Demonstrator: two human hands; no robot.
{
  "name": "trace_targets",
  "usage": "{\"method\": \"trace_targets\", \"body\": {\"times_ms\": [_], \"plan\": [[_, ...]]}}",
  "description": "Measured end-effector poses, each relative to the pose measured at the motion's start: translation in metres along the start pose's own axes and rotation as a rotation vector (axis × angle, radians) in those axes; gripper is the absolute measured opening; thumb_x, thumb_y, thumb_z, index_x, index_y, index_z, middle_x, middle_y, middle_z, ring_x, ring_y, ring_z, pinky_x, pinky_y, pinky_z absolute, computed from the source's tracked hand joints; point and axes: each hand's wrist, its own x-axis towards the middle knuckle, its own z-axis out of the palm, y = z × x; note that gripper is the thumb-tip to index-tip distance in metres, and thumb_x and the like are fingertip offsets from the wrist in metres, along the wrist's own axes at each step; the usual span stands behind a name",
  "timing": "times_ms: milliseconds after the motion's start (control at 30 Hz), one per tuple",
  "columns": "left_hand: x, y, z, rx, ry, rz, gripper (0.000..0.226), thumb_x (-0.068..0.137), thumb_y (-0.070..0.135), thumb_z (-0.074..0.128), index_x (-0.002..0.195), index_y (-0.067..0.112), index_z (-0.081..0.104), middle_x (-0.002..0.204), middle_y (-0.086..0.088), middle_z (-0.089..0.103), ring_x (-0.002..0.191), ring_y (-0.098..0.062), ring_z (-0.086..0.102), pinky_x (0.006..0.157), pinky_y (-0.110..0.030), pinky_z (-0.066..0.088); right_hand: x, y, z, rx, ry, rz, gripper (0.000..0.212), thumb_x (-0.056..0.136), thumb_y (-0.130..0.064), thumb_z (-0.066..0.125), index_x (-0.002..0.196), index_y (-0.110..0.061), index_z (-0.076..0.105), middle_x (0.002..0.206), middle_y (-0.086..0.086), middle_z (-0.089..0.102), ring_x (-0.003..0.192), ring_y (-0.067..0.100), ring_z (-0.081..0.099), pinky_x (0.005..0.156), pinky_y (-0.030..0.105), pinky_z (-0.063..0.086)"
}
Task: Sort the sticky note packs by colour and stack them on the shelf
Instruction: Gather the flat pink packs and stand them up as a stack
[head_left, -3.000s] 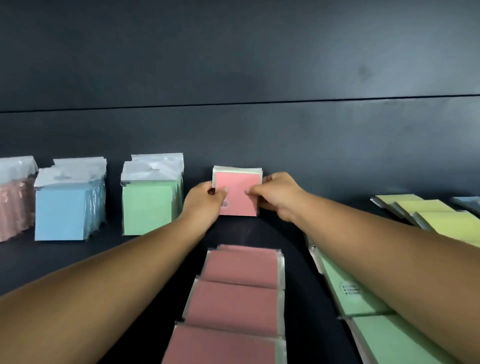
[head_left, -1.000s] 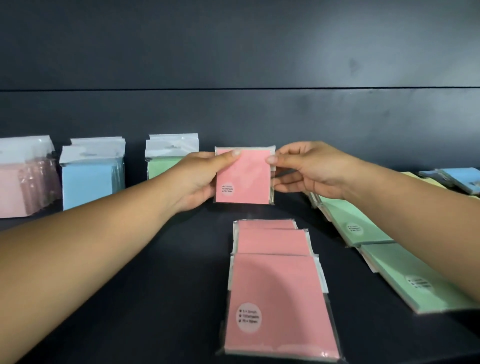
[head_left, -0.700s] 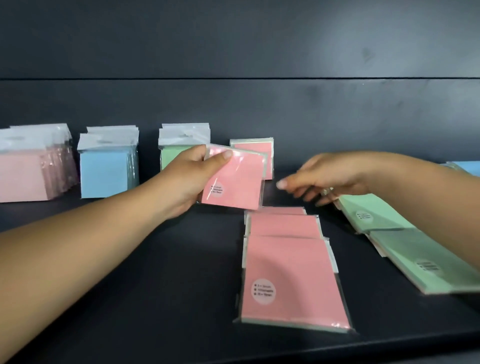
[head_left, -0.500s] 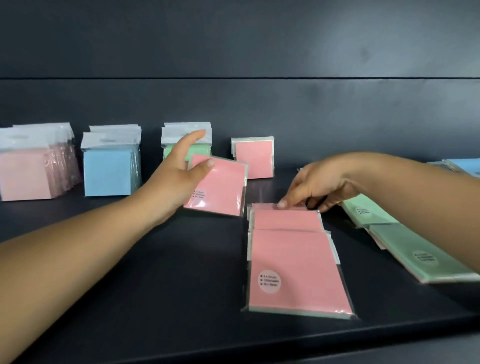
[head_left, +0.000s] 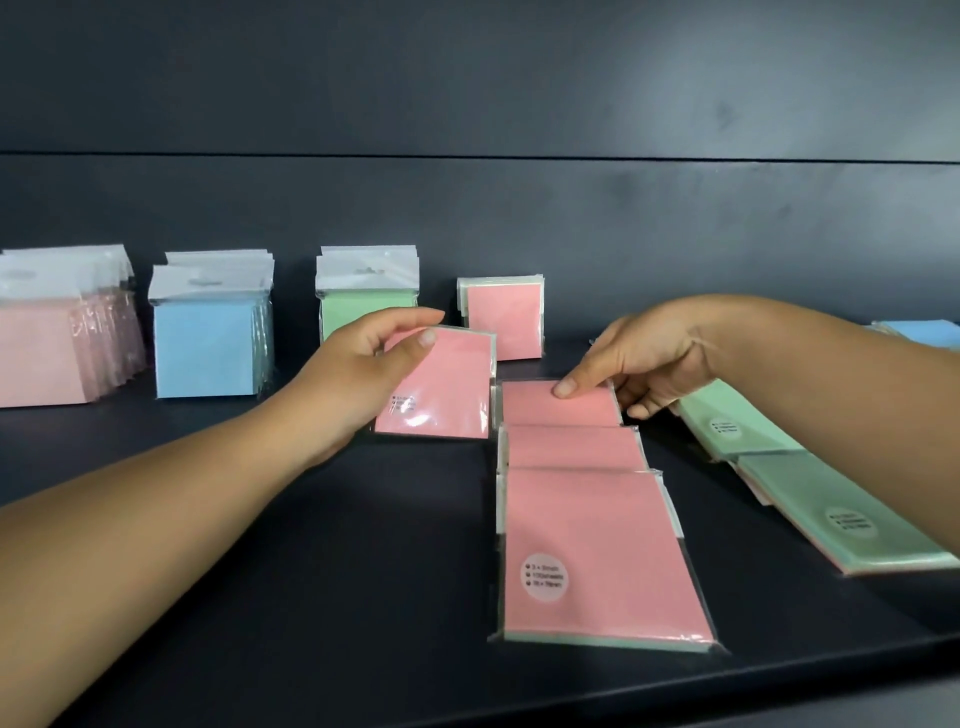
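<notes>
The left hand (head_left: 358, 379) pinches a pink cellophane-wrapped sticky note pack (head_left: 441, 389) — its round label unreadable; the right hand (head_left: 644, 364) grips the farthest flat pink pack (head_left: 561, 408) on the dark shelf (head_left: 311, 571).

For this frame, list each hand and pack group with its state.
left hand: holds a pink pack, tilted
right hand: pinches the far pack of the flat pink row
standing pink pack: upright at the wall
green group: upright
blue group: upright
flat green packs: lying overlapped
</notes>
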Motion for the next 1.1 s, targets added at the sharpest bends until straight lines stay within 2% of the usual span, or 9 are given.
{"method": "trace_targets", "body": {"times_ms": [233,300,400,533,733,833,900,1000,1100], "plan": [[-0.001,0.006,-0.002,-0.014,0.054,0.031,0.013,0.087,0.035,0.056,0.095,0.046,0.056,0.105,0.029,0.053,0.121,-0.006,0.049,0.108,-0.026,0.034,-0.018,-0.008,-0.024,0.295,0.188,-0.234,0.013,0.080,-0.010,0.065,0.070,-0.015,0.060,0.051,-0.006,0.063,0.044,0.002,0.058,0.045,0.009,0.045],[-0.001,0.006,0.000,-0.044,0.054,0.014,0.014,0.082,0.043,0.057,0.096,0.046,0.056,0.105,0.031,0.050,0.123,-0.007,0.048,0.110,-0.028,0.032,-0.022,-0.011,-0.028,0.398,0.256,-0.348,0.013,0.081,-0.009,0.064,0.070,-0.016,0.059,0.051,-0.007,0.064,0.044,0.001,0.059,0.048,0.009,0.047],[-0.004,0.007,0.005,-0.137,-0.008,-0.006,0.033,0.068,0.058,0.063,0.097,0.044,0.057,0.112,0.025,0.055,0.122,-0.008,0.049,0.112,-0.032,0.031,-0.021,-0.020,-0.015,0.466,0.223,-0.444,0.011,0.080,-0.011,0.065,0.071,-0.016,0.061,0.053,-0.008,0.065,0.046,0.001,0.059,0.052,0.011,0.049],[-0.007,0.009,0.014,-0.240,-0.056,-0.017,0.038,0.065,0.038,0.064,0.103,0.033,0.058,0.112,0.005,0.064,0.108,-0.014,0.060,0.104,-0.041,0.042,-0.008,-0.033,0.019,0.373,0.176,-0.484,0.015,0.078,-0.010,0.070,0.069,-0.017,0.061,0.058,-0.008,0.062,0.050,-0.001,0.058,0.050,0.011,0.047],[-0.002,0.002,0.003,-0.168,-0.023,0.016,0.052,0.086,0.013,0.063,0.127,0.040,0.047,0.138,0.005,0.048,0.125,-0.016,0.050,0.108,-0.039,0.038,0.002,-0.035,0.036,0.427,0.242,-0.491,0.017,0.079,-0.017,0.071,0.074,-0.020,0.055,0.077,-0.005,0.059,0.071,0.009,0.056,0.061,0.019,0.049],[-0.003,0.004,0.002,-0.042,-0.038,0.103,0.057,0.085,0.025,0.064,0.121,0.059,0.034,0.140,0.003,0.047,0.127,-0.017,0.047,0.108,-0.040,0.038,-0.011,-0.026,0.024,0.194,0.251,-0.387,0.015,0.081,-0.026,0.069,0.076,-0.020,0.055,0.077,-0.005,0.055,0.068,0.009,0.052,0.066,0.022,0.048],[-0.004,0.005,0.003,0.038,-0.056,0.117,0.056,0.084,0.034,0.064,0.108,0.068,0.028,0.127,0.002,0.058,0.117,-0.016,0.056,0.102,-0.038,0.044,-0.024,-0.014,0.019,-0.043,0.138,-0.262,0.016,0.080,-0.033,0.066,0.076,-0.020,0.058,0.080,-0.003,0.056,0.070,0.010,0.051,0.063,0.021,0.046],[-0.004,0.003,0.007,0.002,-0.033,0.054,0.045,0.088,0.023,0.059,0.117,0.045,0.032,0.094,0.006,0.065,0.085,-0.012,0.064,0.076,-0.027,0.053,-0.034,0.002,0.023,-0.335,0.002,-0.104,0.015,0.079,-0.037,0.066,0.079,-0.023,0.061,0.082,-0.005,0.056,0.077,0.008,0.050,0.063,0.020,0.042],[-0.005,0.004,0.011,-0.040,-0.066,-0.049,0.015,0.090,0.020,0.055,0.103,0.021,0.048,0.091,0.001,0.064,0.085,-0.019,0.064,0.076,-0.037,0.055,-0.033,0.008,0.026,-0.359,0.031,-0.059,0.016,0.077,-0.036,0.069,0.077,-0.021,0.064,0.078,-0.005,0.053,0.075,0.009,0.046,0.059,0.019,0.038]]}}
